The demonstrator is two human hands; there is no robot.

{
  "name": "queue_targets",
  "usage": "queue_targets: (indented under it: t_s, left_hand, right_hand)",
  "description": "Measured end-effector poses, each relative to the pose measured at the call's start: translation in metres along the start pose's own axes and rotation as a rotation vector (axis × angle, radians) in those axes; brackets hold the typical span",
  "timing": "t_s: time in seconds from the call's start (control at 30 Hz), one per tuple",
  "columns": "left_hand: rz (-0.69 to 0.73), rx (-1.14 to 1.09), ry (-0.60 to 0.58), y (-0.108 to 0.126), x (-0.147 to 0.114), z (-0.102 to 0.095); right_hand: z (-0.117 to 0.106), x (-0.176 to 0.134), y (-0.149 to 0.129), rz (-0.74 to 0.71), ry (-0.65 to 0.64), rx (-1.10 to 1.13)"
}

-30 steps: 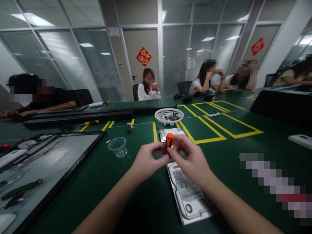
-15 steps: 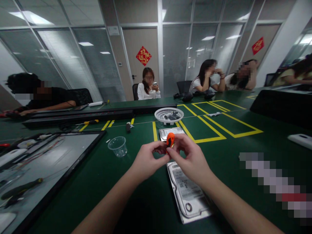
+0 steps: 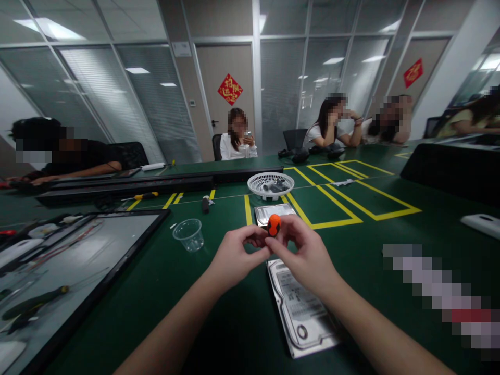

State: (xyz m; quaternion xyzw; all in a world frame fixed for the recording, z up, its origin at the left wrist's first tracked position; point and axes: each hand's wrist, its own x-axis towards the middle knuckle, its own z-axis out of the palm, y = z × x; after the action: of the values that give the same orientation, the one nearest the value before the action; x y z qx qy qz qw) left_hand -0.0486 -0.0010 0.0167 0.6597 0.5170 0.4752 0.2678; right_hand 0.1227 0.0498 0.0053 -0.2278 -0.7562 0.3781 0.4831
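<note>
Between both hands is a small orange-and-black screwdriver [image 3: 274, 225], its rounded handle end facing me and its shaft out of sight. My left hand [image 3: 244, 250] is closed, its thumb and fingers pinching at the screwdriver's lower left. From the other side, my right hand [image 3: 307, 245] grips it with thumb and curled fingers. Below my right hand and forearm lies a silver hard drive [image 3: 299, 307], partly covered by them. A second hard drive [image 3: 269, 212] rests just beyond my fingers, its near part hidden.
A clear plastic cup [image 3: 189, 234] stands left of my hands. Farther back sits a white basket [image 3: 253, 188] holding dark parts. A flat panel [image 3: 113, 250] with tools and wires fills the left side. Yellow tape [image 3: 339, 224] marks the green table. Several people sit across it.
The screwdriver has tipped between my fingers, so its handle end now looks rounder and sits slightly lower. Both hands stay almost in place.
</note>
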Motion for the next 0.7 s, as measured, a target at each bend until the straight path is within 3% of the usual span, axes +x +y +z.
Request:
queue_targets:
  t_s: [0.7]
  left_hand:
    - [0.027, 0.014, -0.035, 0.001, -0.0012, -0.0004]
  right_hand:
    - [0.0013, 0.0, -0.0034, -0.031, 0.013, 0.02]
